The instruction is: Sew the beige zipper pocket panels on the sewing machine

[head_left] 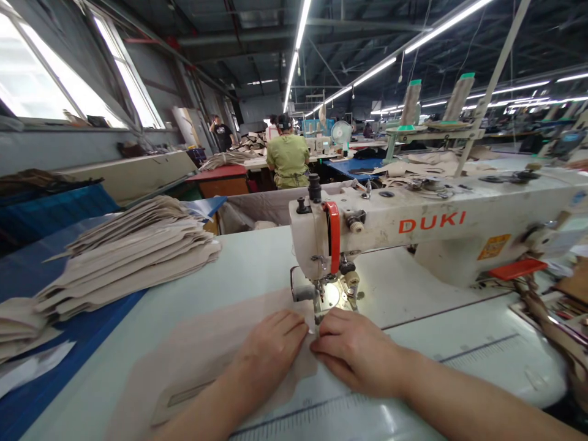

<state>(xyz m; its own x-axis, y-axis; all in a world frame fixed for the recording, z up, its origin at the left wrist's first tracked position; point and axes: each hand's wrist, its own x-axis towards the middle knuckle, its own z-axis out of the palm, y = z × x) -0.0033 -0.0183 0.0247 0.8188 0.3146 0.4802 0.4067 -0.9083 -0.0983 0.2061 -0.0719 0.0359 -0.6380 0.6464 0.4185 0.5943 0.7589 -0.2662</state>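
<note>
A thin, pale beige fabric piece (202, 331) lies on the sewing table, its right end near the needle area of the sewing machine (381, 220). My left hand (273, 343) rests on that end with its fingers curled and pressed together, gripping the fabric. Just to the right, my right hand (351, 349) pinches the fabric's edge with thumb and fingers, close in front of the lit presser foot area (333, 297). Partly beneath my left forearm is a smaller beige piece (168, 407) with a narrow rectangular outline. My fingertips partly hide the fabric edge.
Stacked beige fabric pieces (142, 251) lie on a blue surface (103, 327) at the left. A ruler strip (316, 404) runs along the table front. Thread cones (459, 98) stand behind the machine. A person in a yellow-green shirt (288, 159) is farther back.
</note>
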